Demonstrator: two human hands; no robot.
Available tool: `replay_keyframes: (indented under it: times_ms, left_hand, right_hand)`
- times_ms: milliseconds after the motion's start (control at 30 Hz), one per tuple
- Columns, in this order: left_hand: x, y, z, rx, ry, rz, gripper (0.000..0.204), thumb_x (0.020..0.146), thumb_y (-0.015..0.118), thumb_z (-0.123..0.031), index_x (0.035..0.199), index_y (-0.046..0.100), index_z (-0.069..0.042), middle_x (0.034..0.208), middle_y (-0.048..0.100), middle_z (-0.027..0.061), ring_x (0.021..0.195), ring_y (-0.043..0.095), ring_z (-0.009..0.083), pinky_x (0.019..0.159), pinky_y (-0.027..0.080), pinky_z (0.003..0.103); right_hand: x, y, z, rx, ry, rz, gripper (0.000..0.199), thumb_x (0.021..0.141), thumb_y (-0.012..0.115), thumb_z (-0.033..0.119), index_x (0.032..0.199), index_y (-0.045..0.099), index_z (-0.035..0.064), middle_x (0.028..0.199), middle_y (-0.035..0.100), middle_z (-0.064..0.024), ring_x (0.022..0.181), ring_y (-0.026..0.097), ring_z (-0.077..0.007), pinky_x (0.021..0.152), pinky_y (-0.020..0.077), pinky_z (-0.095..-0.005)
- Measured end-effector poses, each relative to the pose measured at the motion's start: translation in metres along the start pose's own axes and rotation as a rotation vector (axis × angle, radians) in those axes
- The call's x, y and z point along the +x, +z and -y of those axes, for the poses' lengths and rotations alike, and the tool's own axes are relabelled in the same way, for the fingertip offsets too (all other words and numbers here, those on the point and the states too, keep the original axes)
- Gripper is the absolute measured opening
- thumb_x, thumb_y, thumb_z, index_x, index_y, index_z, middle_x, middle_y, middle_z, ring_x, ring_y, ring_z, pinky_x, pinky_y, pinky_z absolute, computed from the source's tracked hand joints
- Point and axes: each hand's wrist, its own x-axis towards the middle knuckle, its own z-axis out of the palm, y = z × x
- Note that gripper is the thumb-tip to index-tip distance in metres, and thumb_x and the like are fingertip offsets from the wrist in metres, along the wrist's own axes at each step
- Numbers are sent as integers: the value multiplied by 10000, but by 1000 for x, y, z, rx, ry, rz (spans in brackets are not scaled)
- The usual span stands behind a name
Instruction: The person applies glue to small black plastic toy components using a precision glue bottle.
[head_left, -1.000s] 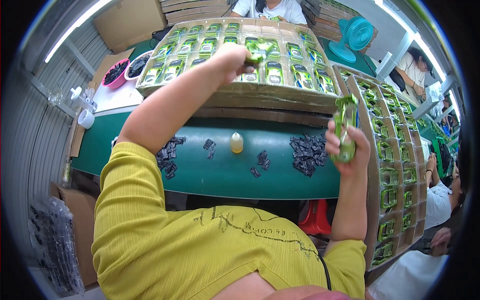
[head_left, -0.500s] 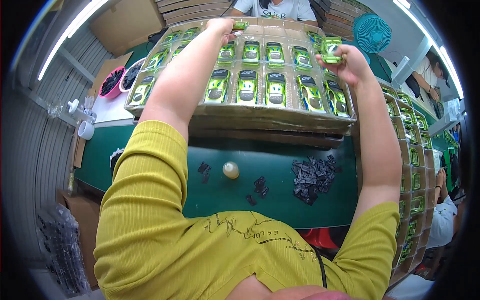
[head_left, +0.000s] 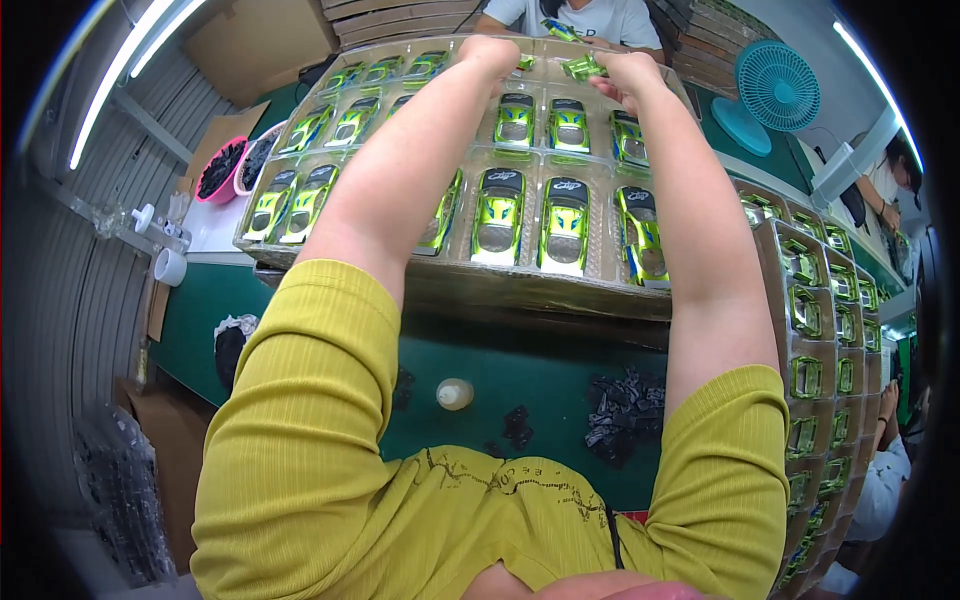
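Toy car bodies in bright green with black roofs, such as this car body (head_left: 497,218), lie in the cells of a large cardboard tray (head_left: 545,280). My left hand (head_left: 490,57) is closed at the tray's far row, against a small green toy car body (head_left: 524,64). Its fingertips are largely hidden behind the hand. To its right, my right hand (head_left: 630,76) grips another green toy car body (head_left: 582,67) above a far cell. Both forearms reach across the tray and cover some cells.
A glue bottle (head_left: 454,394) and a pile of black pieces (head_left: 628,408) lie on the green table (head_left: 470,360). Stacked trays of green shells (head_left: 806,378) stand right. Beyond is a turquoise fan (head_left: 776,88); a pink basket (head_left: 219,172) is left. Opposite, a person holds a green car (head_left: 561,31).
My right hand has moved left and inward over the far row with its car body. My left hand has shifted right. The view has shifted, so the tray sits lower in the picture.
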Motion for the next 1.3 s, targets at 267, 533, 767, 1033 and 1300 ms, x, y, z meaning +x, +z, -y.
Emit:
replay_keyframes:
  times_ms: [267, 533, 767, 1033, 1300]
  left_hand:
    - [-9, -72, 11, -4, 188, -113, 290, 756, 668, -150, 963, 641, 51, 939, 647, 150, 852, 608, 254, 762, 479, 387]
    - [-72, -116, -20, 162, 419, -114, 163, 700, 589, -181, 710, 705, -66, 749, 670, 188, 708, 659, 319, 660, 499, 413]
    - [-68, -104, 1, 672, 596, -96, 293, 750, 602, -197, 996, 703, -74, 1020, 675, 142, 966, 636, 255, 869, 483, 345]
    - [-5, -21, 9, 681, 579, -82, 295, 763, 567, -219, 978, 699, -65, 1013, 667, 166, 971, 625, 304, 875, 471, 370]
    - [-7, -38, 9, 788, 793, -84, 242, 762, 577, -204, 884, 696, -31, 885, 672, 180, 830, 654, 301, 786, 498, 372]
  right_hand:
    - [-35, 6, 17, -58, -52, 20, 362, 900, 527, 122, 1209, 484, -62, 1159, 547, -151, 933, 614, -256, 741, 544, -339]
    - [-177, -89, 66, -66, -386, 25, 367, 901, 561, 232, 1176, 548, -12, 1143, 604, -118, 945, 614, -197, 801, 489, -282]
    - [-315, -74, 43, 107, -554, -35, 255, 908, 543, 173, 1070, 601, -16, 1025, 652, -114, 787, 607, -130, 735, 473, -231]
    - [-384, -101, -53, 265, -597, 29, 182, 897, 541, 88, 1005, 589, -52, 972, 631, -163, 700, 588, -141, 648, 471, -223]
    - [-363, -106, -78, 271, -465, 57, 195, 898, 518, 94, 992, 589, -63, 956, 622, -155, 721, 578, -139, 669, 467, -234]
